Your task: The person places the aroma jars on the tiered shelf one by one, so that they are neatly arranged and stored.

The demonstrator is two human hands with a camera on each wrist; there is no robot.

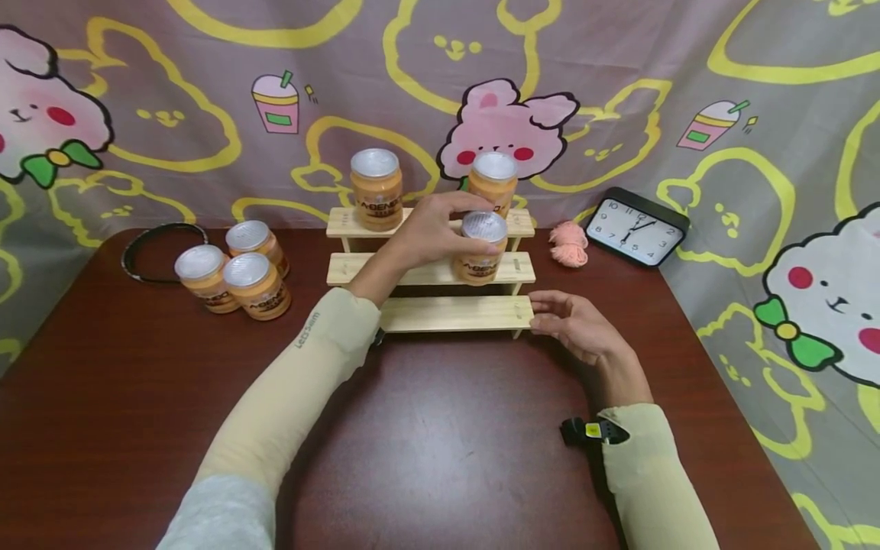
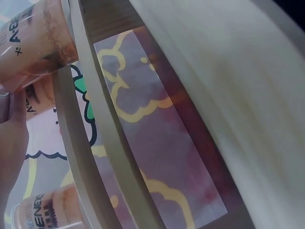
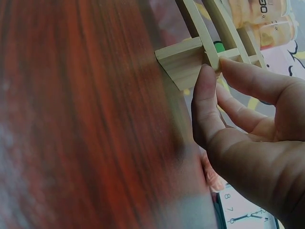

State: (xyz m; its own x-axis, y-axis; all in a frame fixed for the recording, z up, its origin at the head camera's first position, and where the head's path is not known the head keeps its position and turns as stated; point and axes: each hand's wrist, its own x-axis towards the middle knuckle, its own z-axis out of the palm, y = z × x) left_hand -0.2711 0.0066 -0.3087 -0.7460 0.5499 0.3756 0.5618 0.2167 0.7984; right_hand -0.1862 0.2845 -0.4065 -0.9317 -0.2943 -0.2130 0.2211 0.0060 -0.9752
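Note:
A three-step wooden display stand stands at the back of the table. My left hand grips an orange jar with a silver lid, fingers behind and thumb in front, at the right of the middle step. In the left wrist view this jar is at the upper left, and only part of the hand shows. On the top step, one orange jar is at the left and another at the right. My right hand pinches the right end of the lowest step between thumb and fingertips.
Three more orange jars are grouped on the table at the left, beside a dark hoop. To the stand's right lie a pink yarn bundle and a black-framed clock. A patterned cloth hangs behind.

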